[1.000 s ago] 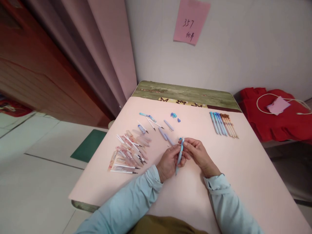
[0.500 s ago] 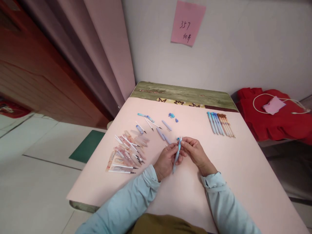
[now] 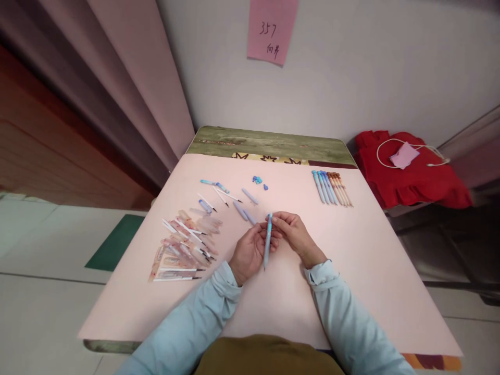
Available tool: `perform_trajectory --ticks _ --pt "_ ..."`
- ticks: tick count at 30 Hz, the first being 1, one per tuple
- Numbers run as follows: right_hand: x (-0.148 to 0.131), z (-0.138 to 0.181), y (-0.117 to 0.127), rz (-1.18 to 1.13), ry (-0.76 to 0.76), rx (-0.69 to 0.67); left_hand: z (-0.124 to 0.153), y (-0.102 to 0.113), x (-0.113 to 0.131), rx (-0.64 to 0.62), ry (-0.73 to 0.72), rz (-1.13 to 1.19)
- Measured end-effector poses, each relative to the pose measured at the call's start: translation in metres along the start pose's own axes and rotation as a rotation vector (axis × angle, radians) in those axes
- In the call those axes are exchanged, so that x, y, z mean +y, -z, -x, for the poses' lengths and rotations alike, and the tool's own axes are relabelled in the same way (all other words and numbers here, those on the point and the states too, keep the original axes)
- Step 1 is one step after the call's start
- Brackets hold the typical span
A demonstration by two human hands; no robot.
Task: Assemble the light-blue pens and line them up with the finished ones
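A light blue pen (image 3: 267, 244) with a blue topper is upright between my hands, its tip pointing down toward me. My right hand (image 3: 297, 235) pinches it near the top. My left hand (image 3: 249, 253) is around its middle, with fingers curled behind the barrel. Just beyond my left hand lie lilac pen barrels (image 3: 240, 211). Farther back, small blue toppers (image 3: 257, 180) form a little cluster, with a single dark blue topper (image 3: 265, 187) beside it.
Pinkish clear pen parts and white refills (image 3: 183, 270) lie heaped at the left. Blue printed pen parts (image 3: 222, 186) and several refills (image 3: 221, 197) sit behind them. A row of finished-looking pens (image 3: 332, 188) lies at the back right. A red cloth (image 3: 414, 182) is beyond the table.
A blue topper now shows on the pen's top end, where a pale end showed before. My left thumb has loosened from the barrel. The whole view has shifted to the right.
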State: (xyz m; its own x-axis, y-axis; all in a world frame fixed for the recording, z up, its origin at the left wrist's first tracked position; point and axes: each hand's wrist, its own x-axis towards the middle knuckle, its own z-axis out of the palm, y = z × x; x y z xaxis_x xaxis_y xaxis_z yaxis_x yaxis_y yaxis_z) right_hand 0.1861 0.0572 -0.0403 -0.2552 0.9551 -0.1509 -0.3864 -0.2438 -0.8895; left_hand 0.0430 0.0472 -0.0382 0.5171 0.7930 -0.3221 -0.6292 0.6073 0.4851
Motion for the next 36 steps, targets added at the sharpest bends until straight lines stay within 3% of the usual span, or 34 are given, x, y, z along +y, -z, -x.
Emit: perform_trajectory --ticks 8,16,22,26,31,33,36 --pt "-0.001 -0.001 0.0 0.022 -0.008 0.007 0.002 -0.004 0.001 0.013 -0.078 -0.133" --pt "0.0 0.003 -0.001 0.026 -0.037 -0.015 0.005 -0.006 0.0 0.012 -0.064 -0.138" --pt "0.003 -0.001 0.008 0.076 0.018 0.134 0.01 -0.007 -0.005 0.003 -0.042 -0.144" --pt "-0.001 -0.004 0.011 -0.009 0.072 0.187 0.02 -0.004 -0.003 0.006 -0.035 -0.159" --pt "-0.002 -0.006 0.012 -0.109 0.068 0.346 0.03 0.004 0.015 0.047 -0.166 -0.16" --pt "-0.001 -0.007 0.012 -0.087 0.064 0.35 0.032 0.007 0.019 0.063 -0.21 -0.145" --pt "0.001 -0.007 0.01 -0.075 0.087 0.338 0.034 0.009 0.014 0.032 -0.167 -0.145"
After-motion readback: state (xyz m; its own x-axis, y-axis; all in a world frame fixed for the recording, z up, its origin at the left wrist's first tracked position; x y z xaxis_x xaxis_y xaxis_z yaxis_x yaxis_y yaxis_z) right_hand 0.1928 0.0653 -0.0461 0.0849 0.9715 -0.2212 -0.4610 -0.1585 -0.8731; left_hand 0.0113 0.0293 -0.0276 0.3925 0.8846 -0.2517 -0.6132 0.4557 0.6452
